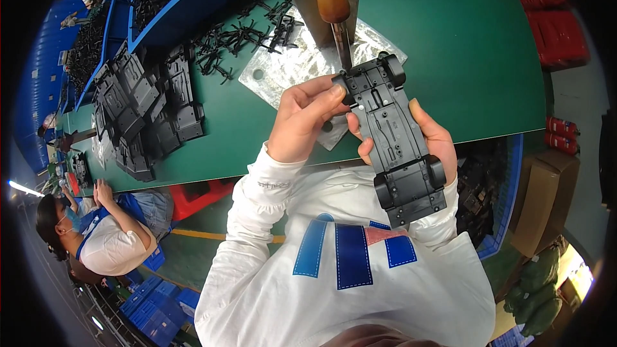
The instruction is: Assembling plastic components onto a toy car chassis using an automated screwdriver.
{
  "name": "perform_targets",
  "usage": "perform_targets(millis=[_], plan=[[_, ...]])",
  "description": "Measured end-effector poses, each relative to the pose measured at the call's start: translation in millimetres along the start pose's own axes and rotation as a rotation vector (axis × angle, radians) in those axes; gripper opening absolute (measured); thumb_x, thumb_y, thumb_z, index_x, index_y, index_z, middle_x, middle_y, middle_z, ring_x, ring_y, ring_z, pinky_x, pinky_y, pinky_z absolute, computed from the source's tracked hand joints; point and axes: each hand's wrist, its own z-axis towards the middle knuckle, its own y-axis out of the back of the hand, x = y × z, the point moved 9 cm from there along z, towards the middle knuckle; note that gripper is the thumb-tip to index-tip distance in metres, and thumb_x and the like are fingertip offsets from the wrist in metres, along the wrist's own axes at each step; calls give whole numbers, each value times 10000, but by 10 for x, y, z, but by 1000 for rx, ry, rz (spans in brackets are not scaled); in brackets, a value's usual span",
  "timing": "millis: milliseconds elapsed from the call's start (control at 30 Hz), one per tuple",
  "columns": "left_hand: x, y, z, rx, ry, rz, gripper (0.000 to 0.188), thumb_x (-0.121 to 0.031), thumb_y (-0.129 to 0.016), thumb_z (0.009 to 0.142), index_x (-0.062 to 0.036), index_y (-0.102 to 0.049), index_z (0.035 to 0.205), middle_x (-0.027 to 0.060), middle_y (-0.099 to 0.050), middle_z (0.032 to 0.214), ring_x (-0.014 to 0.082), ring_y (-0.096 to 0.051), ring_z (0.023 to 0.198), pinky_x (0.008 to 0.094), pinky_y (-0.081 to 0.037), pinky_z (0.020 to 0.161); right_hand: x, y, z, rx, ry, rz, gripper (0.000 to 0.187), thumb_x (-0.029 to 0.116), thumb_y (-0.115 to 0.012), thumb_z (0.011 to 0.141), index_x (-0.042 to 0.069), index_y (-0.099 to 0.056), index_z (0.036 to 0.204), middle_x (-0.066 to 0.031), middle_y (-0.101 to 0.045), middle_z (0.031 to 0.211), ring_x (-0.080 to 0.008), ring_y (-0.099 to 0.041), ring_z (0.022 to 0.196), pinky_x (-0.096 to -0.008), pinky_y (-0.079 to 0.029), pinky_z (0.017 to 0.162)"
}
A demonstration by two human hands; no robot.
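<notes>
A cardboard box [546,202] stands at the right of the frame, below two red canisters [562,142]. Blue crates [151,305] sit at lower left, below a masked co-worker [116,249]. A green bundle [535,292] lies lower right.

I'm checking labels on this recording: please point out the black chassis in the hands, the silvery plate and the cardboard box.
Black chassis [394,133], head view: middle of its long flat body.
Silvery plate [283,67], head view: bare surface toward its left corner.
Cardboard box [543,202], head view: its large brown side.

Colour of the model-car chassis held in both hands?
The model-car chassis is black; it shows best in the head view.
</notes>
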Motion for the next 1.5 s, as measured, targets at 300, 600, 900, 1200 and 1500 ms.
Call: perform_targets(millis=[300, 600, 900, 1200, 1500], plan=[[-8, -21, 8, 19, 4, -36, 288, -187, -613, 996, 70, -598, 1127, 79, -674, 978, 191, -684, 761, 279, -515, 739, -5, 10, 8, -6, -11, 28, 548, 368, -414, 1079, -44, -415, 1441, -289, -525, 1364, -408, -543, 1234, -484, -540, 893], [-24, -30, 11, 23, 1, -42, 265, -182, -620, 991, 59, -590, 1096, 72, -651, 940, 203, -685, 762, 283, -517, 728, 10, -18, 15, -7, 7, 27, 543, 358, -418, 1079, -45, -415, 1443, -293, -523, 1370, -412, -542, 1240, -492, -545, 894], [-19, -25, 4, 17, 5, -28, 276, -188, -623, 990, 59, -597, 1112, 82, -671, 966, 191, -684, 762, 277, -517, 731, 17, 0, 10, -4, 0, 5, 547, 364, -412, 1080, -47, -414, 1442, -300, -523, 1361, -414, -531, 1249, -489, -545, 901], [16, 19, -6, -9, 2, -11, 327, -204, -626, 989, 76, -612, 1159, 91, -688, 998, 178, -685, 765, 269, -513, 744, 7, 3, -8, -33, 27, 9, 546, 360, -411, 1081, -58, -426, 1432, -292, -531, 1353, -404, -535, 1243, -475, -545, 897], [-10, 4, -7, 2, -2, -17, 334, -209, -623, 990, 77, -612, 1161, 90, -685, 999, 176, -675, 759, 276, -508, 745, -7, 20, 7, 2, -24, -2, 544, 363, -418, 1078, -38, -410, 1446, -287, -517, 1369, -405, -529, 1251, -478, -545, 892]])
